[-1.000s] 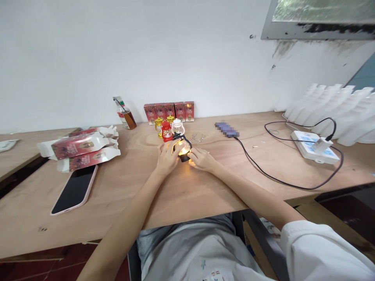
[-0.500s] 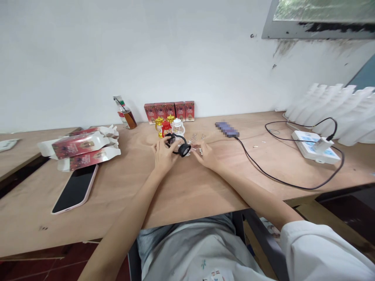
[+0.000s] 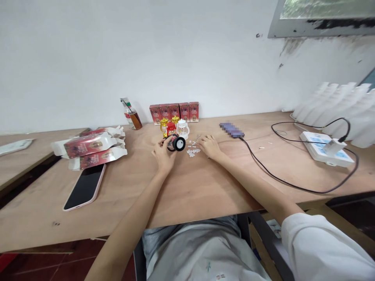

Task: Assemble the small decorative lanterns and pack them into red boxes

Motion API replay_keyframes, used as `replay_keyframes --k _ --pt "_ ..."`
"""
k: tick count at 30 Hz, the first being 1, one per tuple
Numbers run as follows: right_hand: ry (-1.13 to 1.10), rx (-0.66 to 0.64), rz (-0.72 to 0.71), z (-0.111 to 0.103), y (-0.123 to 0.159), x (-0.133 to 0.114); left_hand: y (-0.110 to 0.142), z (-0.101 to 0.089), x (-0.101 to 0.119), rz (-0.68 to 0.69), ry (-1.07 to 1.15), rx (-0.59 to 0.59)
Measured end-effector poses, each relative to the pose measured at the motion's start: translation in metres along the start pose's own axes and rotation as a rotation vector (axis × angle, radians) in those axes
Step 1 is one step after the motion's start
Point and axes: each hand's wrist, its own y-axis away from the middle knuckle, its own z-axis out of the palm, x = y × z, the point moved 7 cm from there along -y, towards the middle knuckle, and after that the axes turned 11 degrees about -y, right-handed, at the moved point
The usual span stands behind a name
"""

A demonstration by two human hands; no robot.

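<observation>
Left grip (image 3: pixel 164 158) clasped, around black lantern (image 3: pixel 177 144)

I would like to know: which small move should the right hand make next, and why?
Probably the right hand should pick up one of the small pale pieces, because it is right beside them. The left hand holds the black lantern tipped, its round base facing the camera and uncovered by either hand.
</observation>
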Motion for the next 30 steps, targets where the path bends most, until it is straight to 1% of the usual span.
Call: replay_keyframes --k 4,7,13,17,20,22,23,25,28,29,30 --pt "0.064 -0.197 -0.149 0.012 -0.014 -0.006 0.001 0.0 0.002 0.027 -0.011 -0.015" --pt "0.133 -0.273 -0.233 0.015 -0.02 -0.012 0.002 0.0 0.005 0.047 -0.019 -0.022" --pt "0.221 -0.365 -0.344 0.017 -0.028 -0.024 0.002 -0.001 0.005 0.049 -0.021 -0.021" --pt "0.25 -0.373 -0.402 0.02 -0.03 -0.029 0.002 -0.001 0.005 0.042 -0.011 -0.015" --pt "0.228 -0.363 -0.389 0.02 -0.03 -0.028 0.001 -0.001 0.005 0.042 -0.022 -0.022" --pt "0.168 -0.307 -0.328 0.015 -0.03 -0.024 0.001 -0.001 0.005 0.041 -0.031 -0.022" --pt "0.116 -0.252 -0.278 0.01 -0.03 -0.022 0.001 0.0 0.005 0.04 -0.033 -0.02" --pt "-0.055 -0.094 -0.147 -0.002 -0.027 -0.019 0.001 -0.001 0.004 0.039 -0.033 -0.01" --pt "-0.501 0.18 0.093 -0.02 -0.01 -0.014 0.001 -0.001 0.004 0.041 -0.026 0.0" --pt "-0.673 0.249 0.179 -0.022 -0.003 -0.013 0.001 -0.001 0.004 0.043 -0.023 0.0" --pt "-0.826 0.287 0.266 -0.021 0.004 -0.013 0.001 0.0 0.004 0.044 -0.021 -0.002"
